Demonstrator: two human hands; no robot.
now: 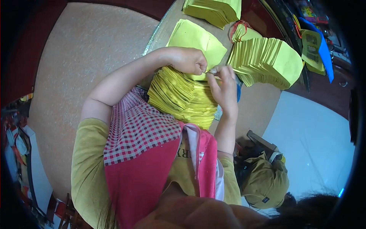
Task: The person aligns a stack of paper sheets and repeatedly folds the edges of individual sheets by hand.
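Observation:
A yellow paper sheet (194, 40) lies spread out beyond my hands, with a crease running across it. My left hand (187, 61) rests on its near part, fingers curled closed at the paper's edge. Thumb and fingers of my right hand (224, 84) pinch together at the same edge, close to the left fingertips. The exact spot between the fingertips is partly hidden. Just below both hands, against my checked apron (143, 128), stands a thick stack of folded yellow paper (179, 93) with crinkled edges.
A fanned stack of yellow paper (267, 61) stands to the right, another yellow stack (213, 11) at the far edge. A red string (241, 28) lies on a smaller paper bundle. A blue folder (322, 49) is further right. A brown bag (265, 181) sits at lower right.

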